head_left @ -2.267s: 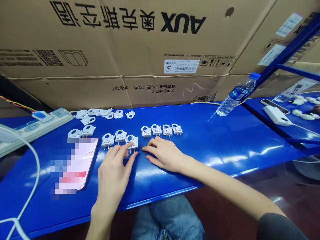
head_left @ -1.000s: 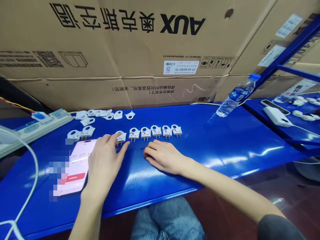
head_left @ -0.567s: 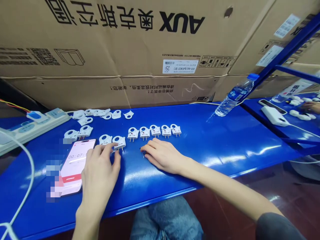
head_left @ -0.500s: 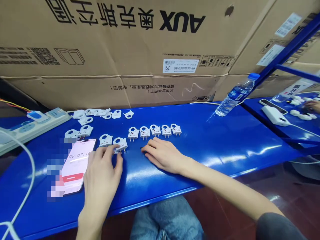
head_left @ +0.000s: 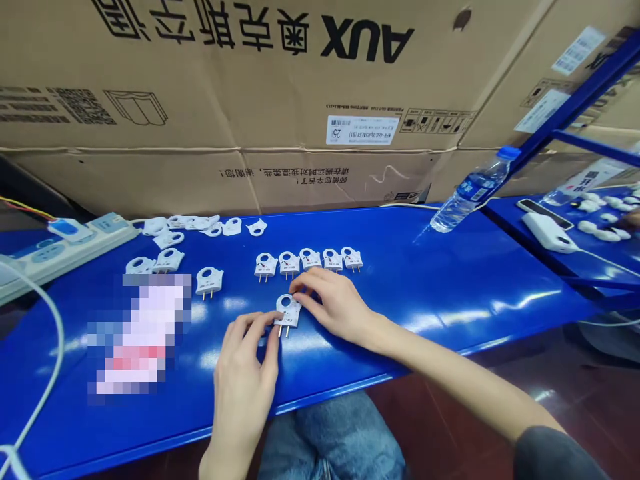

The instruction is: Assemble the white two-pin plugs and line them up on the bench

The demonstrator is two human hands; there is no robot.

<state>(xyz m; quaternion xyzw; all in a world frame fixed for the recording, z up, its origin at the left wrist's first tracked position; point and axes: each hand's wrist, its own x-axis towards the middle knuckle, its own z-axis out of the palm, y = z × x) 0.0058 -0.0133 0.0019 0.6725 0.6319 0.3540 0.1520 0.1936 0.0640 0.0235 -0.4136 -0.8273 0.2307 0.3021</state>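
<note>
On the blue table (head_left: 430, 280), a clear bottle (head_left: 469, 192) with a blue cap stands by the far edge, to the right. I cannot tell how much is in it. A big cardboard box (head_left: 240, 113) is behind the far edge, and its inside is hidden. At the far left corner, a long power strip (head_left: 47, 257) has a blue and white plug (head_left: 73, 230) stuck in it.

A white plug (head_left: 288, 312) with a round hole is in the middle, a bit closer to the near edge than the row of plugs. Its hole end points to the far edge and its two metal pins point to the near edge, so its long way runs from far to near. I cannot tell if it touches the table.

The white plug is between the two hands. The left hand (head_left: 244, 363) pinches its near left corner with thumb and finger, which are almost together. The right hand (head_left: 340, 307) is at its far right corner, with thumb and finger tips close together and touching it. I cannot tell if they grip it tightly.

A row of five plugs (head_left: 310, 261) sits behind the hands, all with pins to the near edge. One lone plug (head_left: 209, 281) sits to the left.
</note>
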